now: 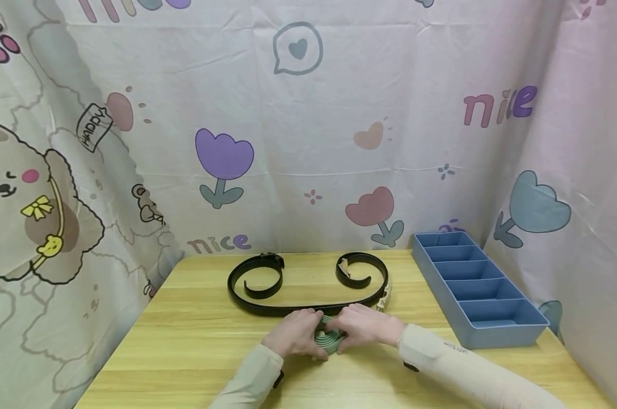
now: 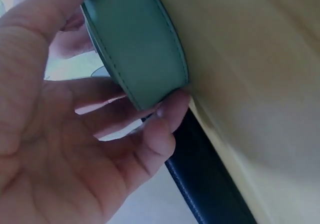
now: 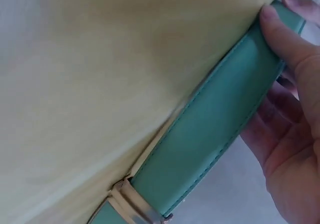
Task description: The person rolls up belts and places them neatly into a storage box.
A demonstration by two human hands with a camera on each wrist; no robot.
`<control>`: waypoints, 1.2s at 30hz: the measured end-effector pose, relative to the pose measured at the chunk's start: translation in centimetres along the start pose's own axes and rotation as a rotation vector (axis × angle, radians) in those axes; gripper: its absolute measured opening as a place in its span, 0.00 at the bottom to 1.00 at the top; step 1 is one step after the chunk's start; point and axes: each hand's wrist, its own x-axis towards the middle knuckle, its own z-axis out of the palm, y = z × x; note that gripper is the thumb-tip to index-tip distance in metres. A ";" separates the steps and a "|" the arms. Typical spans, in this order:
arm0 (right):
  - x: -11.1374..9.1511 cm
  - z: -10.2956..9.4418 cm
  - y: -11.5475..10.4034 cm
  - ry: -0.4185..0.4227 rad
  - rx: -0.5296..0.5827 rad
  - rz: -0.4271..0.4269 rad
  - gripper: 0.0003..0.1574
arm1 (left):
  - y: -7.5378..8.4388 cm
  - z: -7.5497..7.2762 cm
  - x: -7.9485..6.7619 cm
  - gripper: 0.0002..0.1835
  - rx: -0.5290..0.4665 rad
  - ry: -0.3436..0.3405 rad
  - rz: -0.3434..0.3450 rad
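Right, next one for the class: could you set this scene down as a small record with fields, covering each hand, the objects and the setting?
Left hand: grips one side of a coiled green leather-like strap with stitched edges
Right hand: grips the coil's other side
Strap fitting: gold-coloured metal band, seen in the right wrist view
Beyond the hands: long black leather-like strap, both ends curled inward
Right side: open blue rectangular box with divided compartments
Surface: yellowish wood-grain table
Backdrop: pale printed cloth
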 end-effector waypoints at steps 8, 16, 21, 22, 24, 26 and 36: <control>0.1 0.2 -0.4 0.030 0.012 -0.008 0.15 | 0.4 0.5 0.2 0.35 0.083 0.065 -0.013; 0.2 0.3 -0.1 0.017 0.005 -0.024 0.24 | 0.0 0.4 -0.1 0.35 0.014 -0.002 0.011; 0.2 0.5 -0.1 0.075 -0.034 -0.052 0.21 | 0.5 0.3 -0.3 0.40 -0.004 0.025 -0.058; 0.1 0.5 -0.1 0.075 -0.036 -0.050 0.21 | 0.5 0.3 -0.4 0.39 0.002 0.027 -0.060; 0.0 0.5 0.0 0.056 -0.027 -0.048 0.22 | 0.4 0.2 -0.3 0.37 0.017 0.023 -0.048; -0.1 0.5 0.2 0.030 -0.008 -0.039 0.24 | 0.3 0.0 -0.2 0.35 0.023 0.012 -0.023; -0.2 0.6 0.0 0.065 -0.004 -0.062 0.20 | 0.2 0.0 0.2 0.35 -0.044 0.024 -0.019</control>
